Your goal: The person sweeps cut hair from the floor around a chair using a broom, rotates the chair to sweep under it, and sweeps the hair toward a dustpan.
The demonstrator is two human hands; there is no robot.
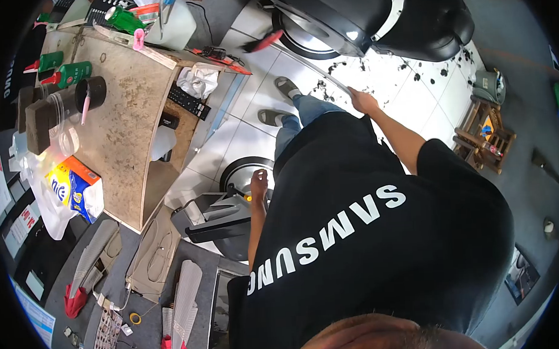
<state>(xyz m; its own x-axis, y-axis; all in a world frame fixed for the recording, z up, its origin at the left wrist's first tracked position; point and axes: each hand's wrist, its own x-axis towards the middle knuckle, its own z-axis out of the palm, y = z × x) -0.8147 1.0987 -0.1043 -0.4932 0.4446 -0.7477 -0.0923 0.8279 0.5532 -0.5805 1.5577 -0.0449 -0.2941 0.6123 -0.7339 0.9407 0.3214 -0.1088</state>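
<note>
My right hand (364, 100) is wrapped round the pale handle of a broom (315, 69). The handle slants across the tiled floor to a red and black head (264, 42) beside a black chair's round base. Scattered dark hair clippings (326, 91) lie on the white tiles close to the handle. Low at my other side hangs my left hand (259, 184), its fingers loosely bent and apart, holding nothing I can see. Below it are the round metal base (229, 170) and dark parts of another chair.
A black barber chair (329, 16) stands ahead. On the left, a worn wooden cabinet (124, 112) carries green bottles (74, 73), brushes and a tissue pack (74, 186). At right are a small wooden stool (487, 134) and a grey bin (490, 85).
</note>
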